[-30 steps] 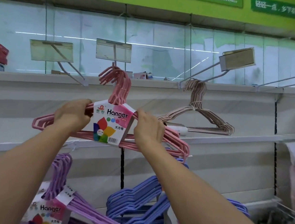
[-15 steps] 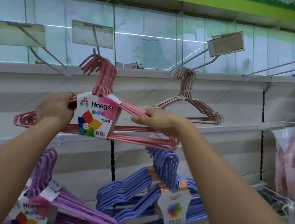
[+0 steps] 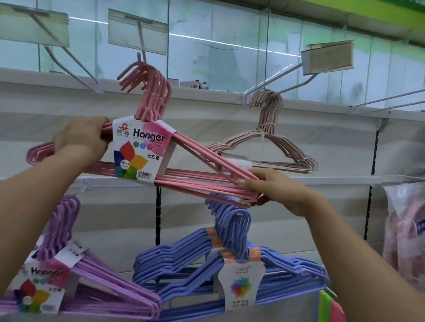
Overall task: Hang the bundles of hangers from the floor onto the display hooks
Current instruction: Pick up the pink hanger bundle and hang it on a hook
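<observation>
Both hands hold the pink hanger bundle (image 3: 153, 161) up at a display hook (image 3: 139, 56), left hand (image 3: 81, 137) gripping its left shoulder, right hand (image 3: 277, 191) fingers pinching its right end.

Both arms raised; fingers (image 3: 249, 182) curled

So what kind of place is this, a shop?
Most likely a shop's housewares aisle. Display hooks with price-tag holders jut from white shelving, and labelled, barcoded bundles hang for sale, like the pink hanger bundle and the blue hanger bundle.
</observation>
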A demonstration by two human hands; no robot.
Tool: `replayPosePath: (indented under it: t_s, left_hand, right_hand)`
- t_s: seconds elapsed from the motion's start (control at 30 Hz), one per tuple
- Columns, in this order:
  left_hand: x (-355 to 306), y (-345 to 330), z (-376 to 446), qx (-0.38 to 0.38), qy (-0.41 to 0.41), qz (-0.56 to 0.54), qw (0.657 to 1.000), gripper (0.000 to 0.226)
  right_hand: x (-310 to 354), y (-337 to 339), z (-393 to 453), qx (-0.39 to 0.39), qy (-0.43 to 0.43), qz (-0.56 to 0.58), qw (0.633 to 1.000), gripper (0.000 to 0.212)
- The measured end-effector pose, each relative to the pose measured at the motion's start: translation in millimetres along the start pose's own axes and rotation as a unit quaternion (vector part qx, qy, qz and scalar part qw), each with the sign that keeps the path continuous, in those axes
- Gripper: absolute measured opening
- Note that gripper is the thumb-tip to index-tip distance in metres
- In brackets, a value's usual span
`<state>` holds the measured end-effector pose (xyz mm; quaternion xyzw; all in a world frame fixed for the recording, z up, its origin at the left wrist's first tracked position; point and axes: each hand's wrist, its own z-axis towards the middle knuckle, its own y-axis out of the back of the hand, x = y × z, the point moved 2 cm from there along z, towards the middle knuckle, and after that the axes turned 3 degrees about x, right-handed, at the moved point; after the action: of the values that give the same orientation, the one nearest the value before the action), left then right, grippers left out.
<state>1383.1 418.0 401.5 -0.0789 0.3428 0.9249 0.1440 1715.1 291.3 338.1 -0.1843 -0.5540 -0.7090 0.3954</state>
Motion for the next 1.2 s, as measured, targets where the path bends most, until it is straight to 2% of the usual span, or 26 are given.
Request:
replayPosePath:
  t_s: [0.17, 0.27, 0.33, 0.4, 0.5, 0.67, 0.8, 0.9, 1.03, 1.13, 1.2]
  left_hand:
    - [4, -2, 0, -0.008, -0.007, -0.008, 1.000, 0.022]
    - [7, -3, 3, -0.004, -0.014, -0.009, 1.000, 0.024]
    - [6, -5, 3, 0.001, -0.018, -0.017, 1.000, 0.023]
    - [6, -7, 3, -0.001, -0.024, -0.018, 1.000, 0.022]
    - [9, -5, 1, -0.004, -0.040, -0.003, 0.999, 0.022]
    - [12, 2, -1, -0.064, -0.058, 0.039, 0.995, 0.023]
    - [14, 6, -3, -0.082, -0.059, 0.066, 0.993, 0.026]
    - [15, 8, -1, -0.090, -0.074, 0.080, 0.990, 0.026]
    - [18, 9, 3, -0.095, -0.095, 0.096, 0.986, 0.028]
    - [20, 9, 7, -0.067, -0.099, 0.101, 0.988, 0.027]
    - [21, 12, 11, -0.052, -0.092, 0.110, 0.988, 0.029]
  right_hand:
    - [-7, 0, 3, 0.052, -0.014, 0.004, 0.999, 0.011]
    - [-13, 4, -8, 0.112, -0.027, 0.134, 0.984, 0.020]
    - [-21, 5, -16, 0.112, -0.026, 0.208, 0.971, 0.028]
    - [-31, 0, -18, 0.048, -0.010, 0.249, 0.967, 0.025]
    - [-47, -11, -17, -0.069, -0.007, 0.330, 0.942, 0.028]
    - [-52, -34, -6, -0.169, -0.004, 0.239, 0.956, 0.022]
    - [-61, -59, 3, -0.275, -0.011, 0.304, 0.912, 0.018]
    - [-64, -70, 6, -0.303, -0.016, 0.295, 0.906, 0.018]
    - [-59, -71, 11, -0.321, -0.018, 0.188, 0.928, 0.026]
    - [-56, -71, 10, -0.341, -0.025, 0.102, 0.934, 0.024]
    - [-52, -69, 8, -0.315, -0.015, 0.131, 0.940, 0.022]
